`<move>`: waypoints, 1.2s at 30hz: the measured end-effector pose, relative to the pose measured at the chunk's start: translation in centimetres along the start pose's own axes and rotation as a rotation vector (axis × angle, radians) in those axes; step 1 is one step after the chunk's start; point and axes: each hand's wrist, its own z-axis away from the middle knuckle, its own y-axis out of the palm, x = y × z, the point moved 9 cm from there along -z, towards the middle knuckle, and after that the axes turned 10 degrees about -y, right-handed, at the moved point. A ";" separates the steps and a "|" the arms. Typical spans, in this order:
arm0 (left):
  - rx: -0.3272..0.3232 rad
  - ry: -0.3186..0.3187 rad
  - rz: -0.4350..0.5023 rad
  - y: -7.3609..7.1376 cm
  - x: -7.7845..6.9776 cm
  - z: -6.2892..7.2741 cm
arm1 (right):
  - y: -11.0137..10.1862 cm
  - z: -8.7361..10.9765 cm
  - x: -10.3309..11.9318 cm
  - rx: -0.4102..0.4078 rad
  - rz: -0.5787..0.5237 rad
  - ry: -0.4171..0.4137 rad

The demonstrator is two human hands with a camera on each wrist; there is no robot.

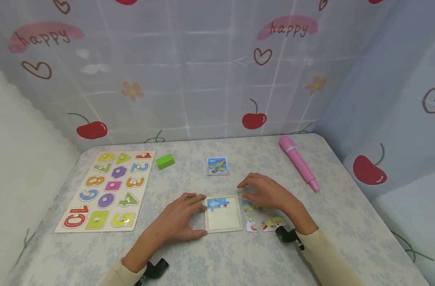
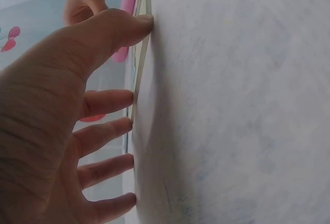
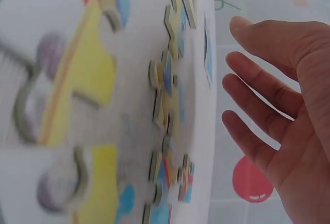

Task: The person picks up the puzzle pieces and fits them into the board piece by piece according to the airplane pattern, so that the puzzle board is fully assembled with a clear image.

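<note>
A square puzzle tray (image 1: 222, 222) lies on the table in the head view, with joined blue-sky pieces (image 1: 216, 203) in its upper left corner. My left hand (image 1: 178, 218) rests at the tray's left side, fingers spread; in the left wrist view its thumb (image 2: 136, 26) and some fingertips touch the tray's edge. Loose jigsaw pieces (image 1: 271, 224) are spread right of the tray, and in the right wrist view a large yellow-and-white piece (image 3: 95, 59) is near the camera. Over the upper loose pieces hovers my right hand (image 1: 269, 192), fingers apart, holding nothing.
An airplane picture card (image 1: 217, 166) lies behind the tray. To the left are a number-and-shape board (image 1: 106, 190) and a green block (image 1: 165, 161). A pink pen-shaped stick (image 1: 299, 163) lies at the back right. Printed curtains (image 1: 210, 79) surround the table.
</note>
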 end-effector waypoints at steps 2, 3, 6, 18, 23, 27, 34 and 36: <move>-0.003 0.006 0.003 0.0 0.0 0.0 | -0.3 0.4 -0.4 -0.007 -0.004 0.006; -0.003 0.006 0.003 0.1 0.0 0.0 | -0.4 0.6 -0.6 -0.010 -0.008 0.017; -0.006 0.010 0.000 0.1 0.0 0.0 | -0.7 1.3 -1.4 -0.023 -0.021 0.041; -0.004 0.013 0.007 0.1 -0.2 0.0 | -1.6 3.6 -4.2 -0.022 0.003 0.080; 0.004 0.005 0.009 0.3 -0.1 0.0 | -1.8 4.0 -5.1 -0.026 0.031 0.086; 0.012 0.004 0.001 0.4 0.0 0.1 | -2.0 4.4 -5.7 -0.027 0.011 0.097; -0.002 0.005 0.012 0.1 0.0 0.1 | -2.7 4.9 -6.3 -0.039 0.023 0.110; -0.007 0.010 0.016 0.0 0.0 0.1 | -2.8 4.9 -6.4 -0.036 0.025 0.112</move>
